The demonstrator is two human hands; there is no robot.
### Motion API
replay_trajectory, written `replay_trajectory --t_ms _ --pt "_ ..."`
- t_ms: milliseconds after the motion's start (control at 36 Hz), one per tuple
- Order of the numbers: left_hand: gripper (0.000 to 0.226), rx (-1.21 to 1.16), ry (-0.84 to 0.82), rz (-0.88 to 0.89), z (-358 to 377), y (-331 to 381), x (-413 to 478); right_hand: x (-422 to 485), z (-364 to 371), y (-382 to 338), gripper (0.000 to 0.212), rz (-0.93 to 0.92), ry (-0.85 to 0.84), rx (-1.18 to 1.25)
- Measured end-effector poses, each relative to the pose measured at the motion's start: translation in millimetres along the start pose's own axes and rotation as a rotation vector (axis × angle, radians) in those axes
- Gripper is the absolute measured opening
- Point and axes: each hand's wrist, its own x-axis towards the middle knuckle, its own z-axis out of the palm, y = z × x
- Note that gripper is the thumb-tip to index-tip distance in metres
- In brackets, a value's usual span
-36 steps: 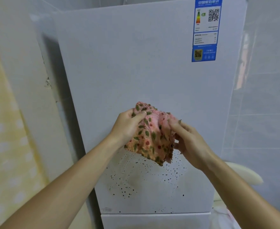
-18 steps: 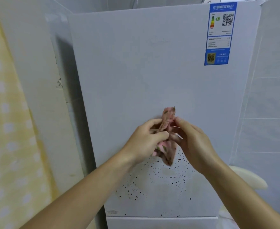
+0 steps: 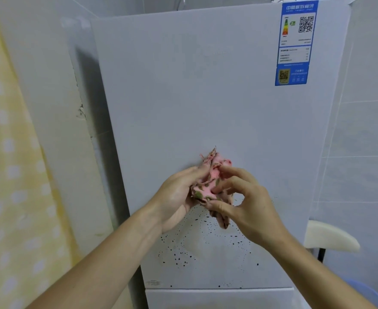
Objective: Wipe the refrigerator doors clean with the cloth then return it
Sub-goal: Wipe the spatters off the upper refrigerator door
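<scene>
A pink cloth (image 3: 208, 188) with green leaf print is bunched between both hands in front of the white upper refrigerator door (image 3: 205, 97). My left hand (image 3: 179, 197) cups it from the left, palm up. From the right, my right hand (image 3: 246, 201) pinches it with curled fingers and thumb. Small black specks (image 3: 183, 257) dot the lower part of the door below the hands. The top edge of the lower door (image 3: 219, 296) shows at the bottom.
A blue energy label (image 3: 295, 43) sits at the door's top right. A yellow dotted curtain (image 3: 7, 175) hangs at left beside a cream wall. Grey tiles line the right wall. A cream seat (image 3: 330, 237) and a blue rim (image 3: 370, 293) lie at lower right.
The cloth, spread open between the hands a second ago, is now folded and bunched into a small wad. The hands have come close together. The view shifted slightly left.
</scene>
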Motion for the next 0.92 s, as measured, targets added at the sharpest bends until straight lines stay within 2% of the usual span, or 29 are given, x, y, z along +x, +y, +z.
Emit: replay_trajectory --t_ms 111,167,250,389,472,528,583,667,750,833,917 --pt "0.049 0.116 -0.061 0.086 0 -7 -6 4 -5 -4 0.012 0.143 -0.042 0.246" --pt "0.058 0.202 0.006 0.084 0 -8 -8 8 -9 -3 0.016 0.219 -0.090 0.370" --pt "0.065 0.292 0.078 0.063 -2 -7 -11 13 -15 -1 0.022 0.228 -0.189 0.428" --pt "0.061 0.249 0.189 0.025 -5 -5 -14 15 -19 4 0.034 0.292 -0.272 0.605" --pt "0.060 0.149 0.222 -0.062 -11 -9 -12 19 -17 1 0.018 0.394 -0.127 0.703" --pt "0.067 0.105 0.216 -0.136 -18 -12 -14 23 -17 0 0.022 0.479 0.013 0.776" --pt "0.070 0.094 0.231 -0.216 -25 -15 -17 28 -21 -4 0.023 0.528 0.086 0.823" --pt "0.068 0.275 0.275 -0.284 -35 -18 -21 35 -25 -9 0.037 0.550 0.130 0.874" --pt "0.058 0.482 0.302 -0.275 -32 -13 -25 42 -26 -18 0.045 0.512 0.073 0.976" --pt "0.076 0.533 0.274 -0.233 -22 -8 -24 49 -27 -26 0.049 0.486 -0.007 1.082" --pt "0.057 0.586 0.208 -0.167 -12 -7 -16 55 -28 -34 0.053 0.441 -0.117 1.117"
